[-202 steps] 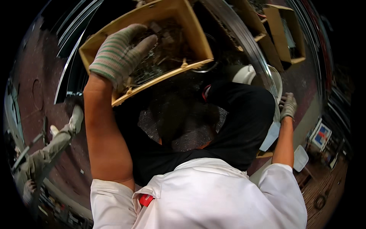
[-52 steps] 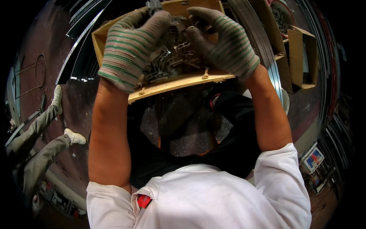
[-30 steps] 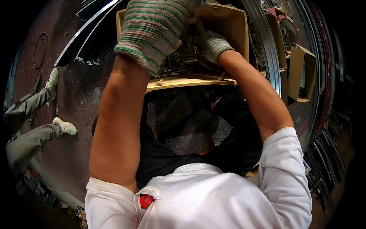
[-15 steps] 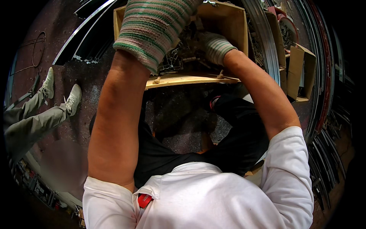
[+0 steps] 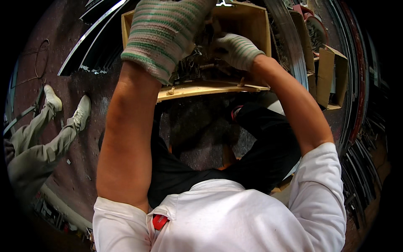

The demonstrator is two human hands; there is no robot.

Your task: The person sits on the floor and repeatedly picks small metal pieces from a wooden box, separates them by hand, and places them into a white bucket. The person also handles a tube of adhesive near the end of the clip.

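A shallow wooden box (image 5: 210, 89) sits on the floor in front of my knees, filled with a tangle of dark metal parts (image 5: 191, 69). My left hand (image 5: 168, 33), in a green-and-pink striped knit glove, reaches over the box's near left side. Its fingers are hidden behind the back of the glove. My right hand (image 5: 237, 50), in a matching glove, is down inside the box with its fingers curled into the metal parts. Both bare forearms stretch up from my white sleeves.
Another person's legs in light trousers (image 5: 37, 143) and white shoes (image 5: 82, 111) stand on the dark floor at left. Open cardboard boxes (image 5: 331, 75) lie at right. Long curved metal strips (image 5: 289, 42) run behind the box, and more bars (image 5: 361, 168) lie at far right.
My right hand came from my side into the box beside the left hand. In the last half second both hands hardly moved, while the other person's feet stepped closer together.
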